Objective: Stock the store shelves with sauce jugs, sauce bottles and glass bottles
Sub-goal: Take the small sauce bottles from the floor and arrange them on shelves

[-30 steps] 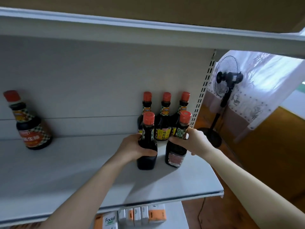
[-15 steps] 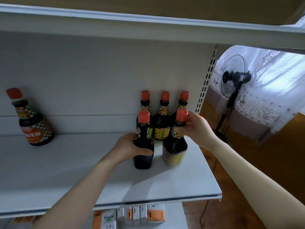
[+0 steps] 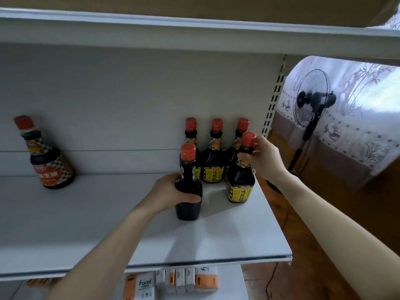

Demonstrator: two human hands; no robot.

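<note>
Standing two dark sauce bottles as a front row on a white store shelf [image 3: 104,226], a person uses both bare hands. The left hand [image 3: 171,191] wraps round the body of the left bottle [image 3: 187,212], hiding its main label. The right hand [image 3: 263,158] pinches the right bottle [image 3: 240,182] by the neck under its red cap, probably to square its yellow label forward like the back row of three bottles [image 3: 213,167]. A larger sauce jug [image 3: 49,163] stands well apart at far left. Some right fingertips hide behind the neck; boxes [image 3: 147,285] below are cut off
</note>
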